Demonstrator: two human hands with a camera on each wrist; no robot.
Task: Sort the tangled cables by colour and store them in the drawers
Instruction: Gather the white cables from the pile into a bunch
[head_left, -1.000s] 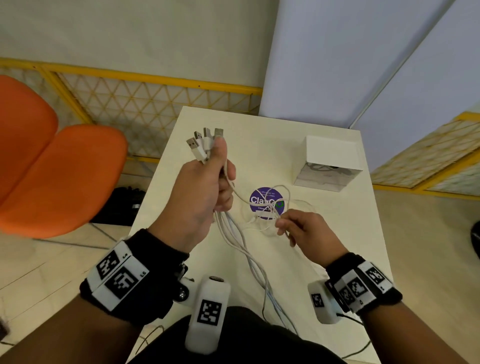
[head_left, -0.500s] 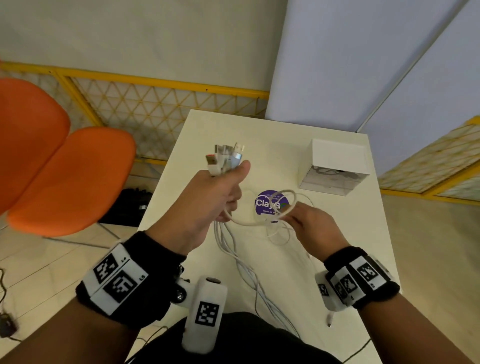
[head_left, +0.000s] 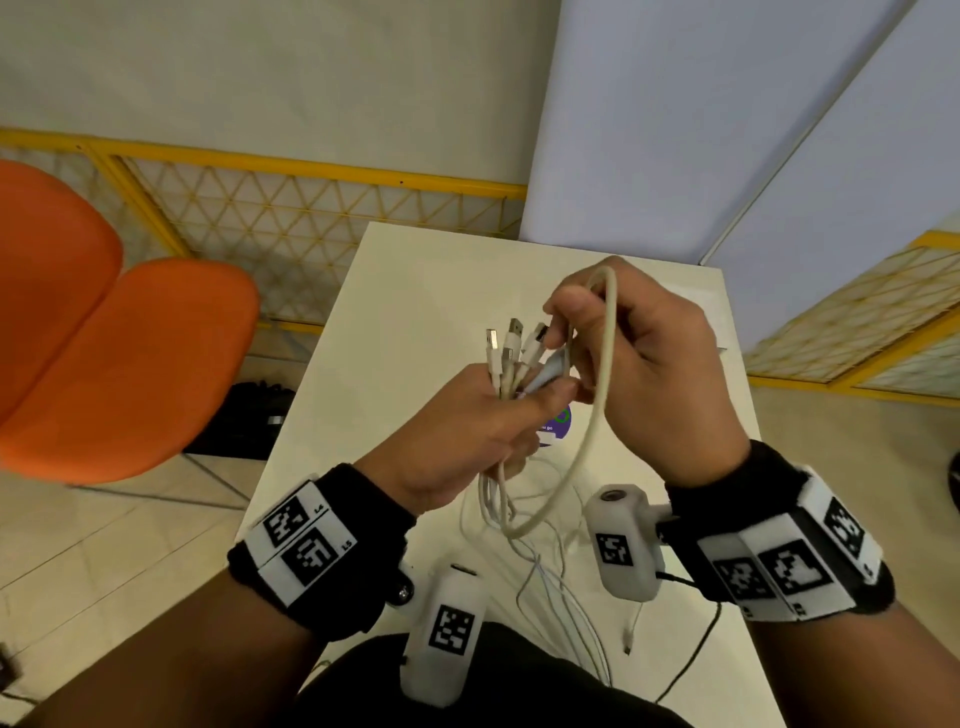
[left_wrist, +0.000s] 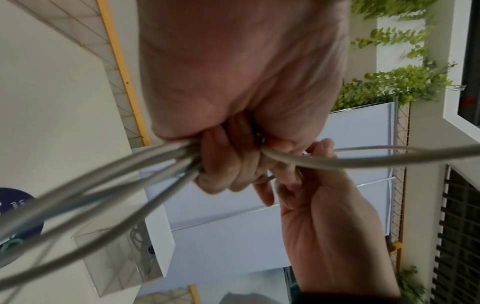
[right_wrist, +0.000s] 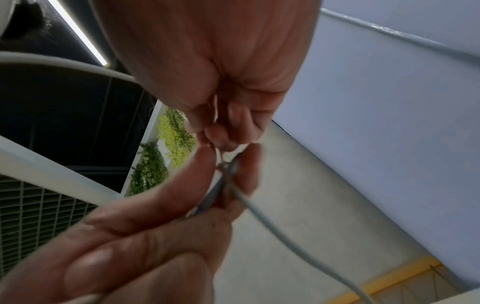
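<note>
My left hand grips a bundle of white cables above the white table, their USB plugs sticking up from the fist. The loose lengths trail down onto the table. My right hand pinches at the plug ends, and a thick cream cable loop hangs over its fingers. In the left wrist view the fist holds cables that run left and right. The right wrist view has my right hand's fingers pinching a thin cable. The white drawer box shows only in the left wrist view.
An orange chair stands left of the table, with a black bag on the floor beneath it. A yellow lattice fence and pale partition panels close the far side. A purple sticker lies on the table.
My right hand has risen from the table with the thick cable's loop and met the plug ends in my left hand. The left hand has kept its grip.
</note>
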